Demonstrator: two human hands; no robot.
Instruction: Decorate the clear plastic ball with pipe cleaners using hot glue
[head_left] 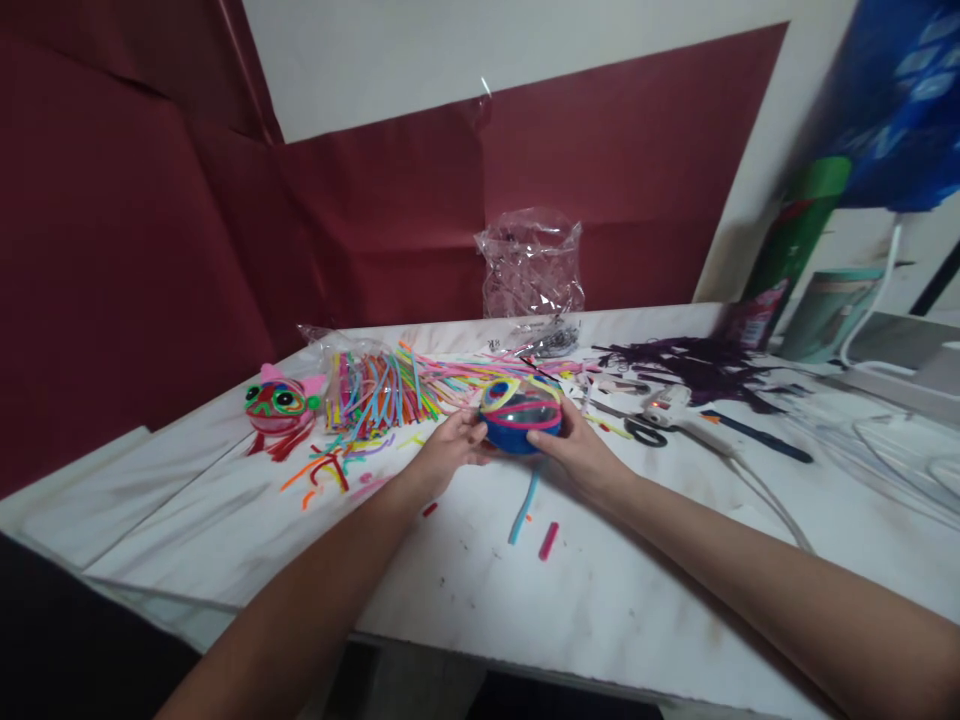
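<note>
Between my two hands is a round, partly see-through craft ball [523, 418], blue at the bottom, with a pink band across it and yellow rings with a blue eye-like disc on top. My left hand [457, 445] grips its left side with curled fingers. On the right side, my right hand [576, 440] holds it with the thumb on the front. A light-blue pipe cleaner [524, 508] and a short pink piece [549, 541] lie on the table below it. The underside and back of the ball are hidden.
A finished-looking pink craft figure [279, 402] stands at left beside a bag of coloured pipe cleaners [382, 390]. To the right lie black-handled scissors [645, 432], a glue gun [667, 405], a dark-handled cutter [757, 438] and purple shreds [690, 365]. A clear plastic bag [532, 265] stands behind.
</note>
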